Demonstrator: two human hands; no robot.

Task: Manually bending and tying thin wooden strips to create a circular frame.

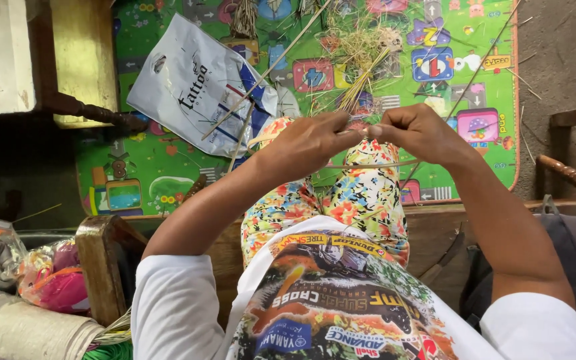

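Note:
My left hand (311,141) and my right hand (418,130) meet knuckle to knuckle above my lap, both pinched on thin dried straw strands (361,73) that fan up and away from the fingers. One pale strip (368,164) runs sideways under the hands. My legs in flowered trousers (361,193) lie below, over a green play mat (148,167).
A white plastic bag (191,83) lies on the mat at upper left, and a loose straw heap (361,40) sits at the top. Wooden chair arms (98,263) flank me. Bundled bags (51,277) sit at lower left, a dark backpack (561,247) at right.

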